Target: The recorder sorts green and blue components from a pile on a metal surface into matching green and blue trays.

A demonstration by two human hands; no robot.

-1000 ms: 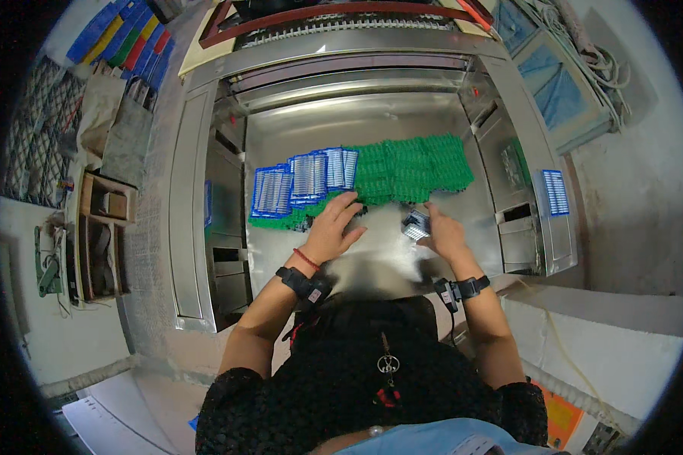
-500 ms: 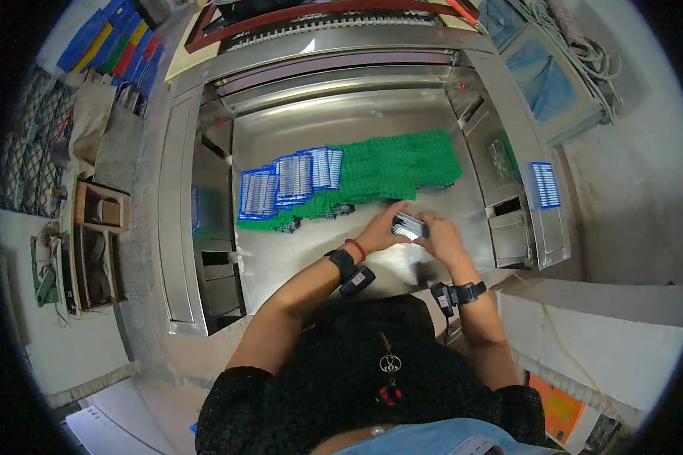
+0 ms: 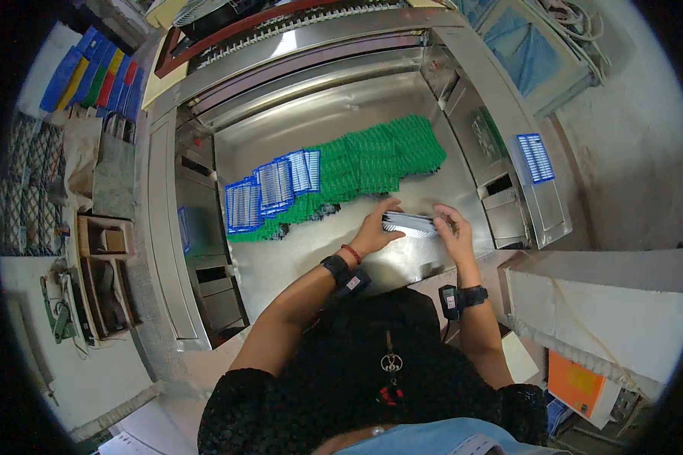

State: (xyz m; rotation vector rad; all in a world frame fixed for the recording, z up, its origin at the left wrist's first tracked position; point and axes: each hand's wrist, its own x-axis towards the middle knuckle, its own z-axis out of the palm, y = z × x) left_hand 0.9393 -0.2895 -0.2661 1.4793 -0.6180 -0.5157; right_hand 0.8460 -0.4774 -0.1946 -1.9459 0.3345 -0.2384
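A stack of thin, flat, pale grey panels [image 3: 410, 224] lies across my left hand [image 3: 377, 230], whose thumb and fingers close on its left end. My right hand [image 3: 455, 233] is at the stack's right end, fingers apart and slightly curled, the tips at or very near its edge. Both hands are over the near part of a shiny metal work surface [image 3: 319, 254]. Beyond them lies a long overlapping row of green panels [image 3: 372, 161]. Several blue-edged panels with white strips [image 3: 275, 186] rest on the row's left part.
Metal side walls with slots [image 3: 501, 186] frame the surface. A blue-and-white panel [image 3: 535, 158] sits on the right ledge. At the left are a wooden shelf box [image 3: 102, 233] and coloured bins [image 3: 91, 72]. An orange box [image 3: 577, 383] stands low on the right.
My right hand has loosened and drawn right from the stack. The stack now shows its wider face, still in my left hand. The whole view has tilted slightly.
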